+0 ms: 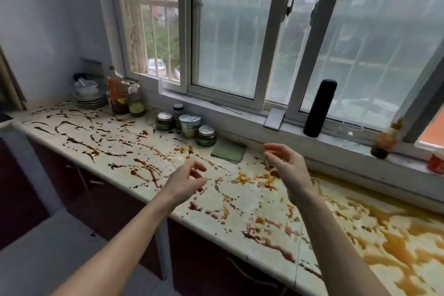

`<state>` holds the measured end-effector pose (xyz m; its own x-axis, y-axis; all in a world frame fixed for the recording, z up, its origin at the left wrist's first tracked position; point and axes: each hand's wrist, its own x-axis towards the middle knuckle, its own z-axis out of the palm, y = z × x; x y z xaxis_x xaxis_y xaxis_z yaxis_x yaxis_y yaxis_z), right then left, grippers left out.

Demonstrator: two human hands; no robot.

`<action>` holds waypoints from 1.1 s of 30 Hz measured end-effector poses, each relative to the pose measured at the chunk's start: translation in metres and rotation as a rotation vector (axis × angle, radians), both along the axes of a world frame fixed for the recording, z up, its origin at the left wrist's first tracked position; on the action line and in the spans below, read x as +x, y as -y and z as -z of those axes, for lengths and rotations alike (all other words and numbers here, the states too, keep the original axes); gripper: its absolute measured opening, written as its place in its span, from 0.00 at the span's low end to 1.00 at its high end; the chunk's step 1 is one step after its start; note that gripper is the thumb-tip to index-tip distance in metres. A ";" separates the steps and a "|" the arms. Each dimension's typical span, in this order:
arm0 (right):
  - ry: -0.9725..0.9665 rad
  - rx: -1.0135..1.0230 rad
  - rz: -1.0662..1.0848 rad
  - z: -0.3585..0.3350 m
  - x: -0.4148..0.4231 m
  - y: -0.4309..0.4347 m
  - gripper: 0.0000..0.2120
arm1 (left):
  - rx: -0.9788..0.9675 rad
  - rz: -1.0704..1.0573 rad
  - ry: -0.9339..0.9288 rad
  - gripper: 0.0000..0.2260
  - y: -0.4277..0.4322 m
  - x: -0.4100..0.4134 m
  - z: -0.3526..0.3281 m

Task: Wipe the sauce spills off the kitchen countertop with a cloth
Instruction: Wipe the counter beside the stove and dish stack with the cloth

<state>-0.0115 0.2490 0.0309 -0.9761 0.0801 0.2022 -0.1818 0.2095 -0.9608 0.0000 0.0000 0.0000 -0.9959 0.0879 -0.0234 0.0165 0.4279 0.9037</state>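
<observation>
Soft, grey daylight enters through the window (pixel 264 31) behind the bench (pixel 240 199); shadows below it are faint and diffuse; no harsh glare; the wide lens bends the window's frames outward; the bottle (pixel 384 139) at its right end is blurred.

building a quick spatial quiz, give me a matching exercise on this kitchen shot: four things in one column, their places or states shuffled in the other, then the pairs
Things
1 cloth
2 flask
3 plates
4 left hand

Places or states
A upright on the sill
B stacked at the far left end of the countertop
C flat on the countertop beside a jar
D above the countertop, holding nothing

Pairs: 1-C, 2-A, 3-B, 4-D
</observation>
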 end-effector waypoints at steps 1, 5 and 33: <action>0.013 0.010 0.002 0.002 -0.013 0.002 0.06 | -0.024 0.004 0.003 0.09 -0.003 -0.013 0.002; 0.105 0.066 0.001 0.021 -0.056 0.014 0.08 | -0.187 0.002 -0.031 0.13 -0.009 -0.065 0.013; 0.530 0.692 0.196 0.173 -0.359 0.054 0.20 | -1.029 0.602 -0.172 0.27 -0.043 -0.451 0.164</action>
<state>-0.3709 0.1947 -0.1424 -0.9367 0.2825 -0.2070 0.3502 0.7540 -0.5557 -0.4507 0.0426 -0.1641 -0.7984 0.5579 -0.2265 0.5481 0.8291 0.1099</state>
